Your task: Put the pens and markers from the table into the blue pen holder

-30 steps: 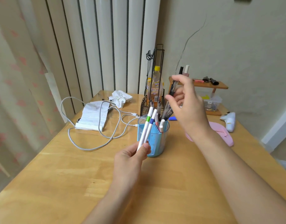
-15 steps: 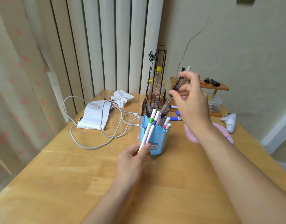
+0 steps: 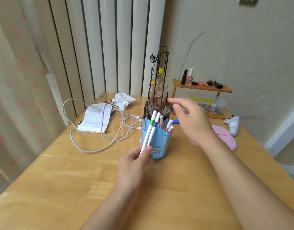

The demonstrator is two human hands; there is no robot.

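The blue pen holder (image 3: 159,143) stands mid-table with dark pens (image 3: 165,112) and pink-tipped markers (image 3: 168,125) sticking out of it. My left hand (image 3: 134,161) is just in front of it, shut on two white markers (image 3: 150,130) with green and blue bands, held upright against the holder's front. My right hand (image 3: 191,120) hovers to the right of the holder's rim, fingers spread and empty. A blue marker (image 3: 176,121) lies on the table behind the holder, partly hidden by my right hand.
A black wire rack with a yellow-capped bottle (image 3: 159,87) stands right behind the holder. White cable (image 3: 99,143), folded paper (image 3: 96,118) and crumpled tissue (image 3: 123,99) lie left. A wooden shelf (image 3: 201,87), bead box (image 3: 207,105), pink object (image 3: 226,138) and white device (image 3: 232,124) sit right.
My right hand lowered the dark pens into the holder, let go of them, and now hangs open beside the rim. My left hand has kept the two markers nearly still.
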